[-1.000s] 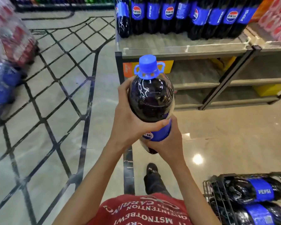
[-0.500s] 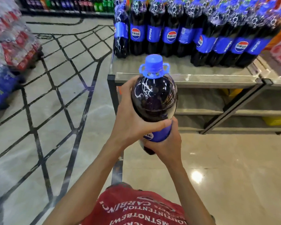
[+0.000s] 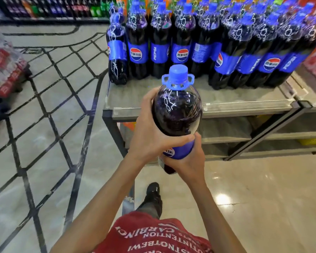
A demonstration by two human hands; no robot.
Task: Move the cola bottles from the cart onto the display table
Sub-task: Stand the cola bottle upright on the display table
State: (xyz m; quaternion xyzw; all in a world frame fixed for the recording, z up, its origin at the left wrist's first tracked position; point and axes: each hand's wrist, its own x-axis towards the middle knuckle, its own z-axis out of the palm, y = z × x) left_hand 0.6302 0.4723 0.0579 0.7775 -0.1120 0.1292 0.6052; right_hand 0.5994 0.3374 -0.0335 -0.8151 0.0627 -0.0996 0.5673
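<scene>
Dark cola bottle (image 3: 177,114); blue cap, label

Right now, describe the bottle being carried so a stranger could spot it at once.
Start at the display table, stocked with upright cola bottles. Just before its near edge, one bottle is held up by both hands, left hand on its side, right hand at its label. It alone is off the table.

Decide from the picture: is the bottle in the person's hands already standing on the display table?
No: the left hand and right hand hold the bottle in the air, short of the table top.
</scene>
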